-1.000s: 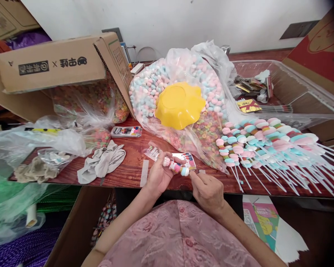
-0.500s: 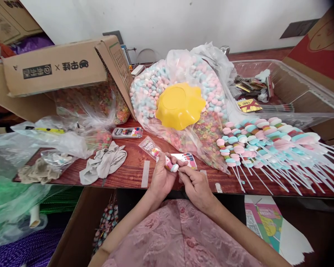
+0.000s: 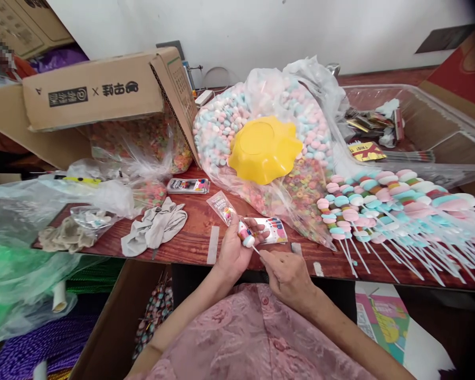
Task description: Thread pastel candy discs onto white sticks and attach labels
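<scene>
Low over the table's front edge, my left hand [image 3: 234, 256] cradles a candy skewer [image 3: 248, 241] of white, pink and blue marshmallows, its fingers curled round it. The far end of the skewer sits inside a clear printed plastic bag [image 3: 220, 206] that sticks out beyond my thumb. My right hand [image 3: 288, 272] pinches the thin white stick [image 3: 256, 249] at the near end. Behind my left fingers lies a white printed card or packet [image 3: 275, 229]. To the right is a pile of marshmallow skewers [image 3: 380, 203] with white sticks toward me.
A yellow scalloped bowl [image 3: 265, 150] rests on big bags of marshmallows [image 3: 217, 132] and ring candy. On the left are a cardboard box [image 3: 98, 100], grey gloves [image 3: 156, 227] and a flat printed packet [image 3: 188, 185]. A clear plastic bin [image 3: 431, 116] stands at the back right.
My right hand has drawn back along the stick, away from the marshmallows, so more stick shows. The left fingers have spread slightly. The whole view has shifted a little.
</scene>
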A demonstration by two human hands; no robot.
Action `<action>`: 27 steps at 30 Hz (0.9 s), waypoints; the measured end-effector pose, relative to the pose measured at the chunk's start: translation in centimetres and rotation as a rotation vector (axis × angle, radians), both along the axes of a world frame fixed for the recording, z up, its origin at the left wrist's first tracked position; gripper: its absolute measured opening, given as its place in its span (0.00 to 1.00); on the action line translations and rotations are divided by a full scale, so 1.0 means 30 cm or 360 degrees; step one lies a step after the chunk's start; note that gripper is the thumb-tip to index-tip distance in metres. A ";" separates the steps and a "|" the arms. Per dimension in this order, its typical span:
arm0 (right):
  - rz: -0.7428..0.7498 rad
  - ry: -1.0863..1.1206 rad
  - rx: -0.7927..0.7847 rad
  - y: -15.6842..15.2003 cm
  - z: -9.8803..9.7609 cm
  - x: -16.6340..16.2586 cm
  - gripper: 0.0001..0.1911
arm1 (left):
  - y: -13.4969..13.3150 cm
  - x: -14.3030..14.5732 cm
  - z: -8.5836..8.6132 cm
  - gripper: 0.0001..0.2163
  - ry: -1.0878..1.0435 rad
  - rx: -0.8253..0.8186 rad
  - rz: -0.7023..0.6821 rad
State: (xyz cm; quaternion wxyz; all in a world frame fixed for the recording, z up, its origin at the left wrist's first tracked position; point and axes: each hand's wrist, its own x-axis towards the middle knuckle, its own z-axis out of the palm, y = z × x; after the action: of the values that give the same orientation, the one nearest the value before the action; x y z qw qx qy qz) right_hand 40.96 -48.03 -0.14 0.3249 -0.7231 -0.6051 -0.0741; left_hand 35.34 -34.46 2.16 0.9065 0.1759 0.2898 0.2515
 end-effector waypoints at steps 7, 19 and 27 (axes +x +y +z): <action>-0.0160 0.0299 0.0072 0.013 0.001 0.042 0.12 | -0.014 -0.026 -0.015 0.16 -0.0211 0.0186 -0.0183; -0.0081 -0.0394 -0.0010 -0.026 0.008 0.165 0.13 | 0.059 -0.061 -0.040 0.14 -0.0125 0.0340 -0.0622; -0.0071 -0.0380 -0.0034 -0.021 -0.003 0.170 0.13 | 0.055 -0.070 -0.048 0.16 -0.0152 0.0158 -0.0695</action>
State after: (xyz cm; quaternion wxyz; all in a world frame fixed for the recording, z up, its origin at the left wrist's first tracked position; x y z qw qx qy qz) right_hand 46.05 -48.66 -0.22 0.2411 -0.7258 -0.6240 -0.1605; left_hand 33.23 -32.80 0.71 0.9423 0.2668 0.1890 0.0712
